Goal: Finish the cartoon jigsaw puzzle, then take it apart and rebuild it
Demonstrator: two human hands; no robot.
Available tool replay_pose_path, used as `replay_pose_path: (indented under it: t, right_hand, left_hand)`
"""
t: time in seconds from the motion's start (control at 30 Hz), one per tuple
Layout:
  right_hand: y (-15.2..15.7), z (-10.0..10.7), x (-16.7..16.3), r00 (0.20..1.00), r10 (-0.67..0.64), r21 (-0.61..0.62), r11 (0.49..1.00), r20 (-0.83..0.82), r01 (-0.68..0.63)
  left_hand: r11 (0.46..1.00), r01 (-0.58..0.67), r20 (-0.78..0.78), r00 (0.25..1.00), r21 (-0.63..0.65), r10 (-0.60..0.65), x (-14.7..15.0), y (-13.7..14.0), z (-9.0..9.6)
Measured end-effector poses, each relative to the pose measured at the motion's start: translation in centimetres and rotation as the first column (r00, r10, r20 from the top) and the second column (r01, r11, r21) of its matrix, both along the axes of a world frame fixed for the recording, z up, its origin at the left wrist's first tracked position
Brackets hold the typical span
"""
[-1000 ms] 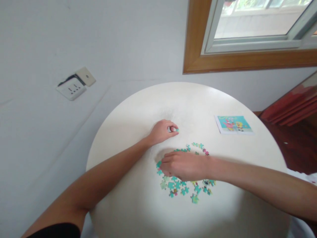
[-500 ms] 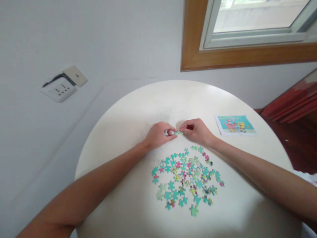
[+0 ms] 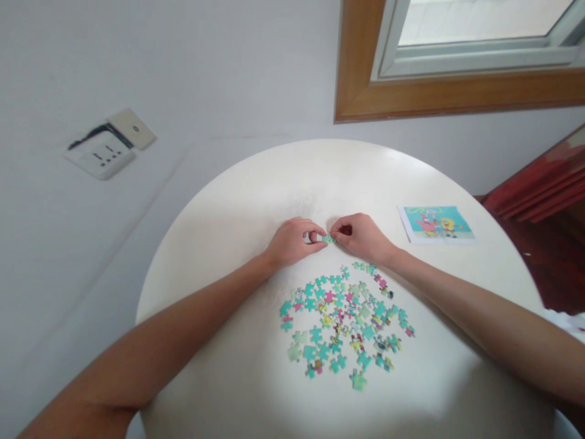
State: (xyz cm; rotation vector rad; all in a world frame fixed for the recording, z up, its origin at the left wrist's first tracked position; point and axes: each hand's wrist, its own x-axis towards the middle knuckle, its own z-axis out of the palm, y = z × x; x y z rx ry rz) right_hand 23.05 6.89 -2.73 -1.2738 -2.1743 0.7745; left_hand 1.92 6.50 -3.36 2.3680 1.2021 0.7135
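Observation:
My left hand (image 3: 295,242) rests on the table, thumb and fingers closed on a small teal and yellow jigsaw piece (image 3: 328,239). From the other side my right hand (image 3: 359,235) pinches at the same spot, its fingertips at the right end of the pieces there. Whether these are one or two joined pieces is too small to tell. Nearer to me, between my forearms, lies a loose spread of jigsaw pieces (image 3: 340,323) in teal, pale green, pink and yellow.
A picture card (image 3: 436,224) with cartoon figures lies to the right of my right hand. The round white table (image 3: 205,378) stands against a wall with a socket (image 3: 101,152). A wood-framed window (image 3: 354,100) is above, and a red curtain (image 3: 539,183) hangs at the right.
My fingertips have come slightly closer together around the pieces. The whole view has shifted a little, so the table sits higher. The spread of pieces looks the same.

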Motion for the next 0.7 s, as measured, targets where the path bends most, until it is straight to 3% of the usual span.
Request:
replay_pose_path:
  t: [0.13,0.4,0.7]
  right_hand:
    - [-0.1,-0.2,-0.2,0.998,-0.04,0.041,0.998,0.038,0.039]
    - [0.0,-0.1,1.2,0.997,-0.055,0.078,0.995,-0.06,0.059]
    - [-0.6,-0.7,1.7,0.999,0.044,0.113,0.993,0.019,-0.045]
  left_hand:
    - [1.0,0.002,0.002,1.0,0.004,-0.002,0.0,0.0,-0.1]
    - [1.0,0.008,0.01,1.0,0.005,-0.008,-0.1,0.0,-0.1]
    - [1.0,-0.001,0.021,1.0,-0.006,0.001,-0.3,0.0,-0.3]
